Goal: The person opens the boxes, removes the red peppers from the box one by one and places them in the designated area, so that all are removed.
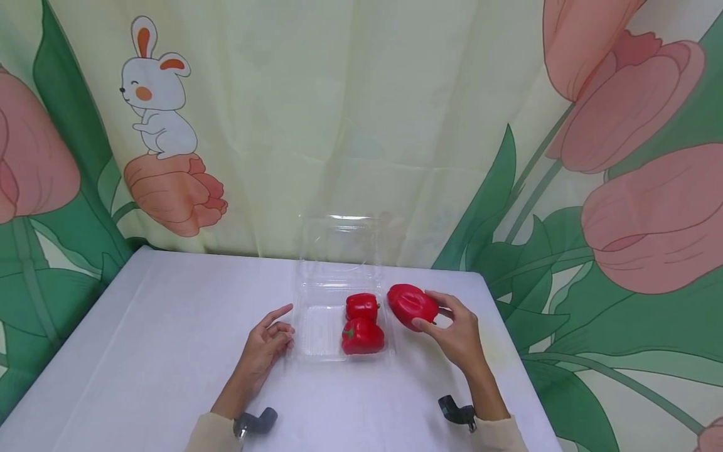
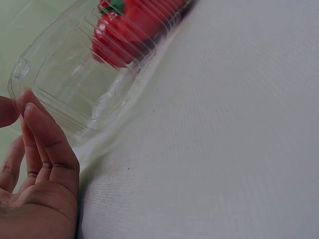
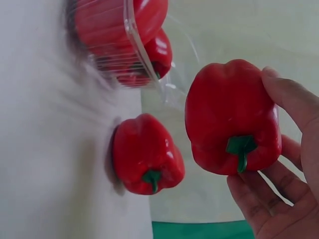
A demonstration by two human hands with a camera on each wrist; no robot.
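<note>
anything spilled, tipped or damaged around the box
Nothing stands out: the clear box sits open on the table, two red peppers inside look intact, and neither the loose pepper outside nor the held pepper in the right hand shows visible damage.

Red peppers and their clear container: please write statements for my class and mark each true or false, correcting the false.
1. The right hand holds a red pepper. True.
2. The clear container's lid stands open. True.
3. Three peppers lie inside the container. False: only a rear pepper and a front pepper do.
4. The held pepper is stemless. False: its green stem shows.
5. In the right wrist view, another pepper lies on the table, outside the container. True.
</note>
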